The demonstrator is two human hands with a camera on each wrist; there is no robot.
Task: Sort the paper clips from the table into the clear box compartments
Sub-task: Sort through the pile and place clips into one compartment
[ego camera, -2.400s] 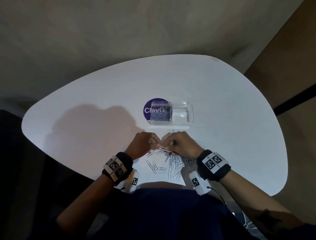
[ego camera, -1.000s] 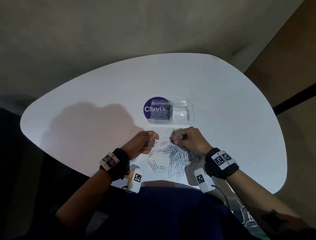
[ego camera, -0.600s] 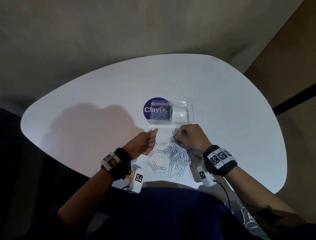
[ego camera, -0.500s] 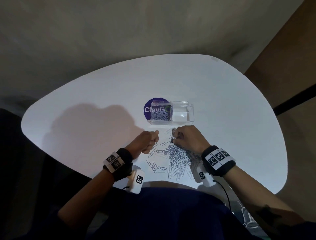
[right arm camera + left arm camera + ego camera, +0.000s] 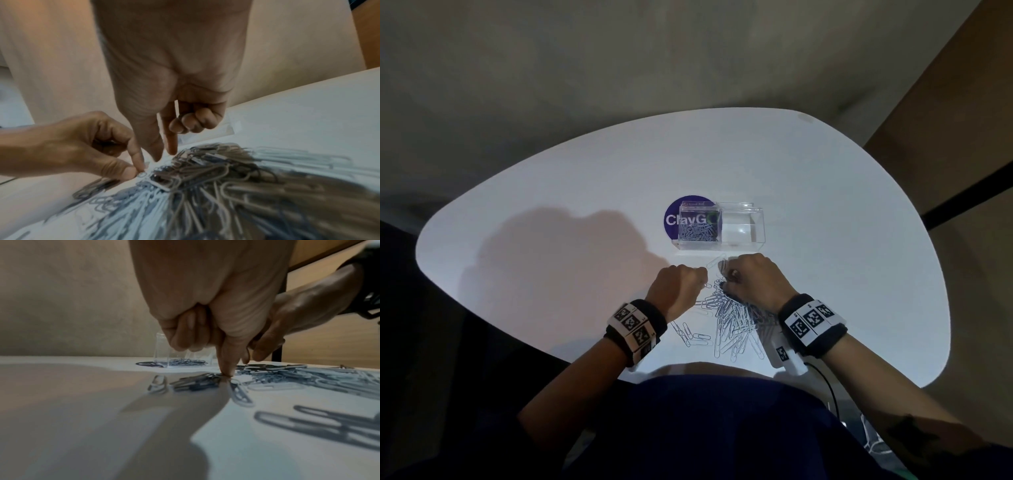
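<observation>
White table (image 5: 859, 240), clear box (image 5: 743, 226) mid-surface, both hands' fingertips pinching at paper clips (image 5: 732, 322) near front edge.

— What colours am I seeing from here?

— A white desk (image 5: 825, 240), and silver-grey paper clips (image 5: 732, 318) heaped on it. The box (image 5: 743, 222) is clear, with more grey clips (image 5: 697, 233) in its left compartment.

— And under it?

— A purple round sticker (image 5: 673, 219) with white lettering. I also see black wristbands (image 5: 813, 325) carrying black-and-white square-patterned tags, and a dark blue garment (image 5: 705, 428).
</observation>
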